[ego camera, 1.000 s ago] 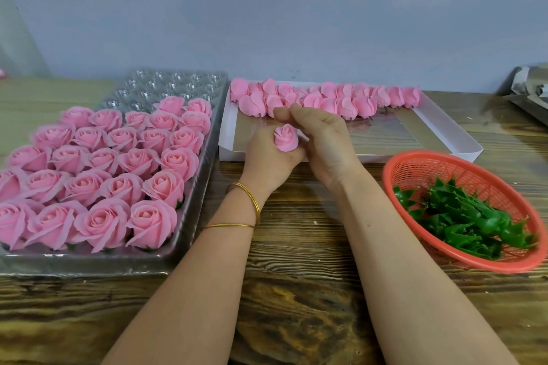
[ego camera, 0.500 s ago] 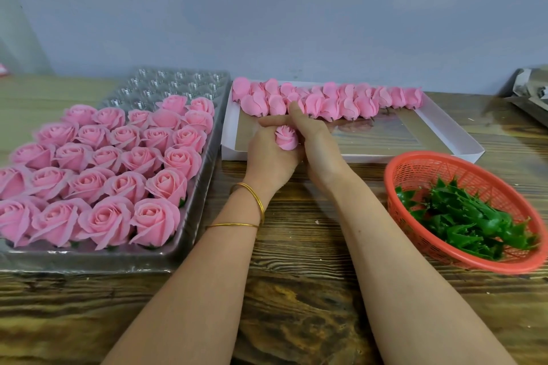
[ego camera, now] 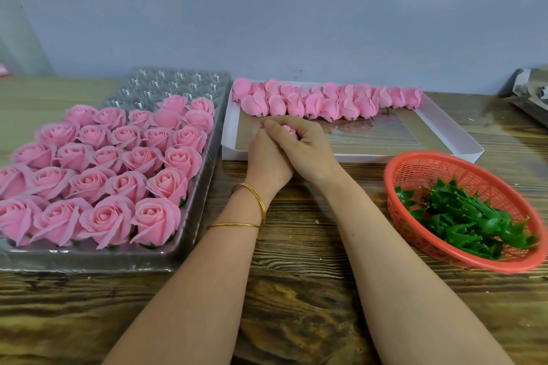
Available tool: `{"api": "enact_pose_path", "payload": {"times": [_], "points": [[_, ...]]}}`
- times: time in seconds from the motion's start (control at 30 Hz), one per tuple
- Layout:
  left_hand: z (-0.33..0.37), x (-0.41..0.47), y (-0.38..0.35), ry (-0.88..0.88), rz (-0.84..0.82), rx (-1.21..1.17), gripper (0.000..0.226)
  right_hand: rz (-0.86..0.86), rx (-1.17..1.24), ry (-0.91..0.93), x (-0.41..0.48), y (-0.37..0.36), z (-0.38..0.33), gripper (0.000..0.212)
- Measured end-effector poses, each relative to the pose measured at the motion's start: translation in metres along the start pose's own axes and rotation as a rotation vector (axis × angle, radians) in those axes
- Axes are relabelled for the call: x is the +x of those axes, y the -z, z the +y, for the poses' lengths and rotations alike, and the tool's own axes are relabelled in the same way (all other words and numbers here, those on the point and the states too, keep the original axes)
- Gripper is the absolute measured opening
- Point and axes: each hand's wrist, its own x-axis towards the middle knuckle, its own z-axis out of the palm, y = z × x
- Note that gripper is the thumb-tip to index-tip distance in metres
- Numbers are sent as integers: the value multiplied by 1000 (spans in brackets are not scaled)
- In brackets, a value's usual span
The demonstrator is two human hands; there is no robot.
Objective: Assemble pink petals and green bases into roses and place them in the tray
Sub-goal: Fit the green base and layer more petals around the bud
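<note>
Since 0.5 s ago the right hand (ego camera: 308,148) has folded further over the left hand (ego camera: 267,160), so the pink petal bud (ego camera: 290,130), which showed plainly between them then, now peeps out only as a small pink patch. Nearest the camera, both bare forearms reach forward over the wooden table (ego camera: 296,290), and 2 gold bangles (ego camera: 255,201) sit on the left wrist. Beyond them the hands meet above the near wall of the white box (ego camera: 444,133). The right hand lies across the left with its fingers curled round the bud, grasping it. The left hand is pressed in beneath it, its fingertips hidden, so whether it also grips the bud cannot be told. To the left, a clear plastic tray (ego camera: 204,187) runs from the near edge of the table toward the wall, its nearer cups filled with finished roses (ego camera: 118,163) and its farthest cups bare. To the right, a red basket (ego camera: 394,175) holds a heap of green bases (ego camera: 462,216). Farther back, a row of loose pink petal buds (ego camera: 326,101) lies along the far side of the white box. Behind everything stands a grey wall (ego camera: 267,9).
</note>
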Motion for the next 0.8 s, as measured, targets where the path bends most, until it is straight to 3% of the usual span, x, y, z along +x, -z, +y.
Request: {"api": "enact_pose_path", "payload": {"times": [0.2,0.37,0.5,0.6,0.7,0.8], "points": [[2,0,1,-16,45,-2,43,-76,37,-53,-2,5,-3,27],[-2,1,0,-43,-19,37,28,-123,119,-96,-3,12,-4,32],[-2,-1,-3,39,-35,-98,19,-157,163,-122,-3,15,-2,36],[0,-2,0,-8,-5,-138,19,-173,328,-179,-1,18,-1,40],[1,-3,3,21,8,-342,25,-183,588,-245,1,21,1,36],[2,-5,4,-1,34,-400,33,-159,663,-256,2,22,3,37]]}}
